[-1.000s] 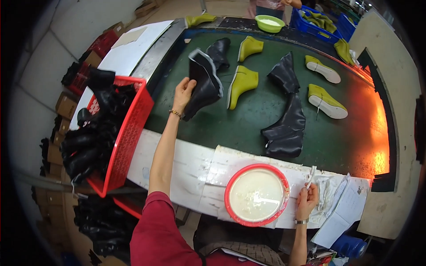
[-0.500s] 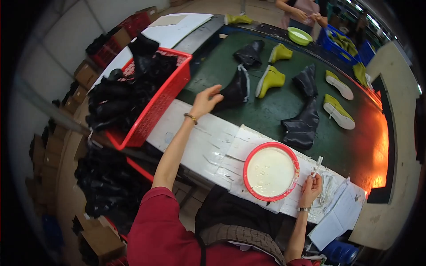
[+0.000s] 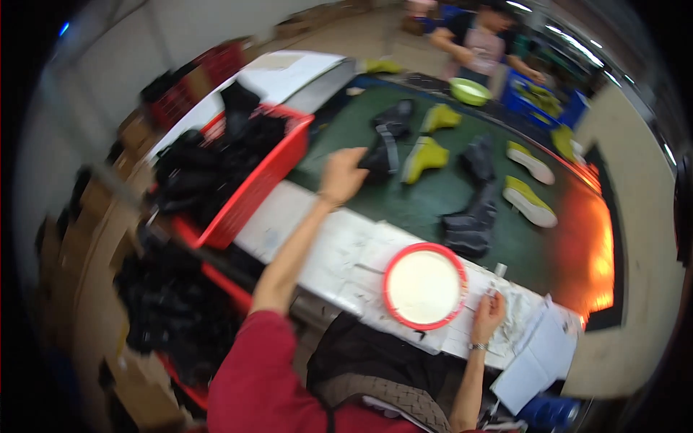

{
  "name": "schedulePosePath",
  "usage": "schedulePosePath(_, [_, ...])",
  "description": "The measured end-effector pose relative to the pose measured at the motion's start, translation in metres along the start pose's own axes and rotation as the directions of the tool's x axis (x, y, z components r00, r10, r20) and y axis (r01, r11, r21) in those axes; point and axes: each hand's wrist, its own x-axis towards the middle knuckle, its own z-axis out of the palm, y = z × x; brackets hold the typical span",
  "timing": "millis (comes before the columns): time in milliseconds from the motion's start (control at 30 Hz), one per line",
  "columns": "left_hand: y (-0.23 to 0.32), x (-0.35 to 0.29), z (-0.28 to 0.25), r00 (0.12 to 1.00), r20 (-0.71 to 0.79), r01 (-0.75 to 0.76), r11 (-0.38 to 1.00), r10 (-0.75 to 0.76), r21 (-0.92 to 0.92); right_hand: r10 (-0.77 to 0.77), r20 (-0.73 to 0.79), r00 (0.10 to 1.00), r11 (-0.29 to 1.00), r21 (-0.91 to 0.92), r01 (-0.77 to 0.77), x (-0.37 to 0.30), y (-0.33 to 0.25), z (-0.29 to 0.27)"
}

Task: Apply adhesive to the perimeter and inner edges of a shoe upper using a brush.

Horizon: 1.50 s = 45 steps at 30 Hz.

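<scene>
My left hand (image 3: 344,173) reaches over the green work surface (image 3: 361,198), its blurred fingers at the near-left edge of a black boot upper (image 3: 386,153) with a pale trim line. Whether they grip it cannot be made out. Low on the right, my right hand (image 3: 489,317) is closed on a slim white stick-shaped tool (image 3: 500,270), whose far end points away from me. Left of that hand stands a red round tub (image 3: 390,307) holding creamy white liquid. Beyond lie another black upper (image 3: 395,115), black boot pieces (image 3: 469,224), yellow-green boot-shaped pieces (image 3: 424,159) and yellow-green pieces showing white soles (image 3: 530,203).
A red crate (image 3: 260,184) heaped with black footwear stands at my left. More black pieces (image 3: 170,310) lie below it. Orange light glows at the right (image 3: 592,267). Across the table are a co-worker (image 3: 480,47), a green bowl (image 3: 471,92) and a blue crate (image 3: 523,101).
The view has shifted, bringing more of the co-worker into sight. My left fingers have come up against the black boot upper. My right hand still holds the white tool beside the tub.
</scene>
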Motion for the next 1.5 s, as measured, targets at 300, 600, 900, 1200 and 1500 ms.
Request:
schedulePosePath(300, [-0.083,0.030,-0.296,0.761,-0.386,0.478,0.048,-0.521,0.877,0.078,0.022,0.997,0.992,0.096,-0.080,-0.009,-0.030,0.013])
schedulePosePath(600, [-0.219,0.014,-0.377,0.897,-0.083,0.359,0.608,-0.434,0.708,0.062,0.046,0.997,0.991,0.117,-0.067,-0.006,-0.019,0.015])
schedulePosePath(900, [-0.104,0.079,-0.429,0.971,-0.226,0.202,0.768,-0.076,0.608,0.005,0.048,0.999,0.997,0.078,-0.009,-0.002,-0.013,0.019])
schedulePosePath(1200, [0.041,-0.041,-0.284,0.968,-0.185,-0.144,0.979,0.170,0.144,0.030,0.038,0.999,0.993,0.117,-0.034,-0.009,-0.022,0.021])
schedulePosePath(1500, [0.053,-0.229,-0.159,0.877,0.357,0.361,0.931,-0.321,-0.051,0.063,-0.001,0.998,0.996,0.056,-0.063,-0.004,-0.017,0.014])
